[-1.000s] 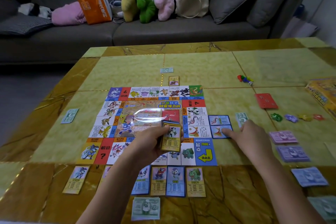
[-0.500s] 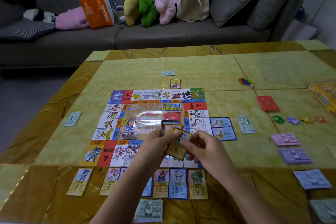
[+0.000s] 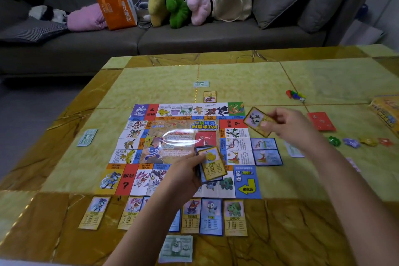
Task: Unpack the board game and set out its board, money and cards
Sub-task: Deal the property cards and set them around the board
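The paper game board [image 3: 172, 134] lies flat on the yellow table [image 3: 248, 80]. My left hand [image 3: 185, 177] holds a stack of cards [image 3: 210, 163] above the board's near right part, a yellow-framed card on top. My right hand [image 3: 289, 125] pinches a single yellow card [image 3: 258, 121] in the air just past the board's right edge. Two blue cards [image 3: 266, 151] lie beside that edge. A row of cards [image 3: 212, 216] lies along the board's near side. Banknotes lie at the near edge [image 3: 177, 248], at the left [image 3: 87, 137] and at the far side [image 3: 201, 84].
A red card pile [image 3: 321, 121], coloured tokens [image 3: 358, 142], small pawns with a die [image 3: 295, 95] and the yellow game box [image 3: 386, 112] sit at the right. A lone card [image 3: 209, 96] lies beyond the board. A grey sofa [image 3: 194, 34] with cushions and bags stands behind the table.
My right hand left the blue cards, took the top card from the stack in my left hand, and carried it up and to the right. My left hand kept the stack.
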